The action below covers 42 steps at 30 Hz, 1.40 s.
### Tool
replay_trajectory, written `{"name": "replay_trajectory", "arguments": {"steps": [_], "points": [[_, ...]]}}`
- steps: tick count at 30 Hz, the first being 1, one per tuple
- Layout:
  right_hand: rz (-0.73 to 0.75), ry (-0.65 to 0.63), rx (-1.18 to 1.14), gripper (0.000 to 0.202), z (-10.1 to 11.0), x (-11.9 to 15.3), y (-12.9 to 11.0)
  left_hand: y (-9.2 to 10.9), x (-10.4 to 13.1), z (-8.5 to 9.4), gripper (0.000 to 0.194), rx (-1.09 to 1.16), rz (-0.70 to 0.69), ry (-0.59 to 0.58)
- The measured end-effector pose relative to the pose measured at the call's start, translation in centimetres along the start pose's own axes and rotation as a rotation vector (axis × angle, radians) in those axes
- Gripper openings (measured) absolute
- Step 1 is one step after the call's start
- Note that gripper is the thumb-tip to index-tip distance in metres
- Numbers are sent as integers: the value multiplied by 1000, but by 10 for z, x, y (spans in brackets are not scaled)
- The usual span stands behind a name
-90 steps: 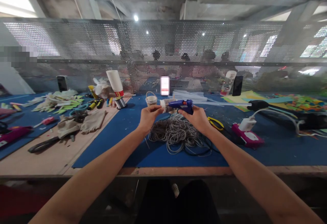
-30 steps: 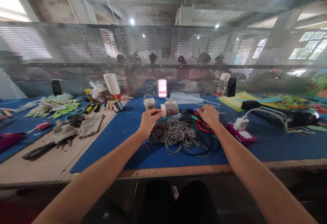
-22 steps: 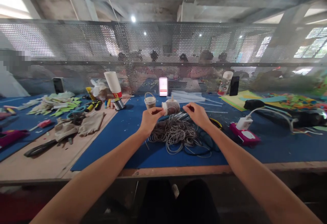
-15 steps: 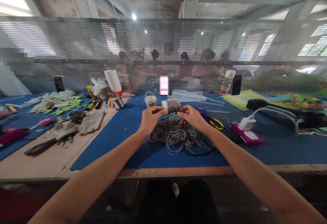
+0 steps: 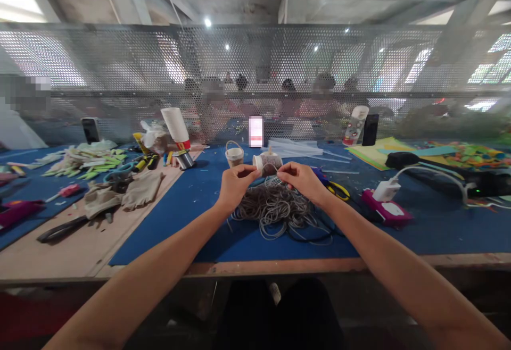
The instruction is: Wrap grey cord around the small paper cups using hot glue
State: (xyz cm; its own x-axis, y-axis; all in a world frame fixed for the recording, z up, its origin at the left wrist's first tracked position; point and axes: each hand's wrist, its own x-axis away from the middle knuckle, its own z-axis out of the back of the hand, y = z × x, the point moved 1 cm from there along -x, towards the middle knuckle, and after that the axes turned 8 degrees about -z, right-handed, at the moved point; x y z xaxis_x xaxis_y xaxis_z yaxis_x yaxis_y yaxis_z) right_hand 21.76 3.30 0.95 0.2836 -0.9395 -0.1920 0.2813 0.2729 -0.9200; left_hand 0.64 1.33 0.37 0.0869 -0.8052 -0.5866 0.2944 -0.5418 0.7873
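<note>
A paper cup wrapped in grey-brown cord (image 5: pixel 268 161) lies on its side above the bench, its white rim turned left. My left hand (image 5: pixel 236 184) is closed on the cup by the rim, thumb and fingers pinched together. Between the pinched fingertips of my right hand (image 5: pixel 298 177) runs a thin strand of cord, which loops across the front of the cup. Below both hands sits a loose tangled heap of the same cord (image 5: pixel 275 209). Just behind my left hand stands a small cord-covered basket with a hoop handle (image 5: pixel 235 156).
On the left are a leaning stack of paper cups (image 5: pixel 174 125), work gloves (image 5: pixel 141 191) and scissors (image 5: pixel 117 173). To the right lie yellow-handled scissors (image 5: pixel 338 191) and a magenta power block with a charger (image 5: pixel 387 209). A phone (image 5: pixel 256 131) stands before the perforated metal screen (image 5: pixel 263 63).
My right hand has risen slightly and drawn the strand, so the cord now arcs up across the cup's front. My left hand and the cup hold almost the same position.
</note>
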Motion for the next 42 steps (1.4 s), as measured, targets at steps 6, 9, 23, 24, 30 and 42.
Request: {"name": "replay_trajectory", "arguments": {"steps": [6, 9, 23, 24, 30, 42], "points": [[228, 252, 149, 20, 4, 6, -6, -4, 2, -1, 21, -18, -33, -47], [264, 309, 183, 18, 4, 10, -12, -4, 4, -3, 20, -24, -59, -75], [372, 452, 179, 19, 12, 11, -17, 11, 9, -6, 11, -78, -163, -143], [382, 458, 179, 18, 13, 11, -18, 12, 10, -6, 11, -81, -168, -148], [393, 479, 180, 17, 14, 11, -20, 13, 11, -6, 10, -88, -199, -187], [380, 503, 205, 19, 17, 7, -15, 18, 12, -7, 7, -58, -219, -210]]}}
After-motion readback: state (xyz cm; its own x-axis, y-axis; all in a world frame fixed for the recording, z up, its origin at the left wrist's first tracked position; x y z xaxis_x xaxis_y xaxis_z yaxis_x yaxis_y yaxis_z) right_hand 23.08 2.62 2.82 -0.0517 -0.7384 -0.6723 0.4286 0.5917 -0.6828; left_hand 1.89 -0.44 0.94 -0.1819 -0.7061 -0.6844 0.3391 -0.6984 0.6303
